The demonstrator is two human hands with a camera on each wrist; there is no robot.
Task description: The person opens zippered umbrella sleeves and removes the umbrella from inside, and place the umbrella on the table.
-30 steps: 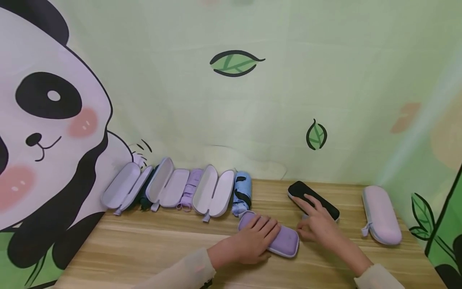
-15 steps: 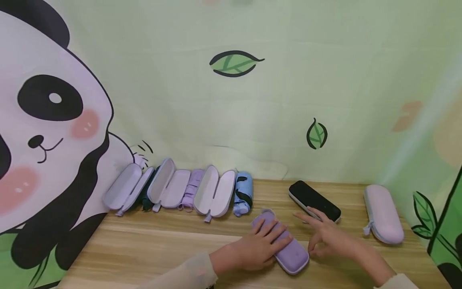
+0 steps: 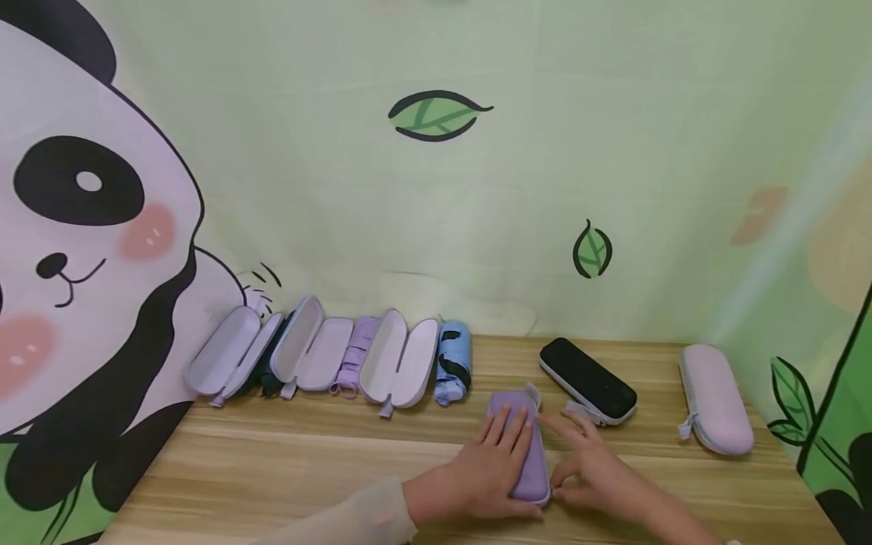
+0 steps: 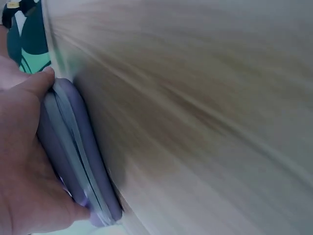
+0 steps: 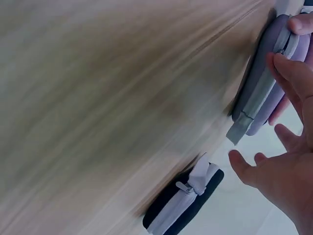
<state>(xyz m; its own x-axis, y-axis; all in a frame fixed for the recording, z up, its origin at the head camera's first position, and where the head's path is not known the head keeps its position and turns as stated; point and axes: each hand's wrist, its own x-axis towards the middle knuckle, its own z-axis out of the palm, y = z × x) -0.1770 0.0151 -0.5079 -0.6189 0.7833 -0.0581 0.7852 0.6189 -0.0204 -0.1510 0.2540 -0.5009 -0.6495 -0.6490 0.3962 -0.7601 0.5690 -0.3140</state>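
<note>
A purple zippered glasses case (image 3: 534, 462) lies on the wooden table, its long side running away from me. My left hand (image 3: 487, 469) rests on top of it with straight fingers; the thumb is at the near end, touching the case in the left wrist view. My right hand (image 3: 596, 473) is at the case's right side. In the right wrist view its thumb and forefinger pinch the small zipper pull (image 5: 280, 52), while the other fingers stand out loosely. A short dark gap shows in the zipper there. A fabric tab (image 3: 534, 395) sticks out at the far end.
A black zippered case (image 3: 589, 382) lies beyond my right hand, a pale pink case (image 3: 717, 401) at the far right. Along the back left stand opened cases (image 3: 402, 363) between a purple folded umbrella (image 3: 357, 356) and a blue one (image 3: 453, 363). A printed cloth (image 3: 504, 227) hangs behind.
The purple case has turned from slanting to nearly straight away from me, under the left hand. My right hand has come from the black case to the purple case's zipper.
</note>
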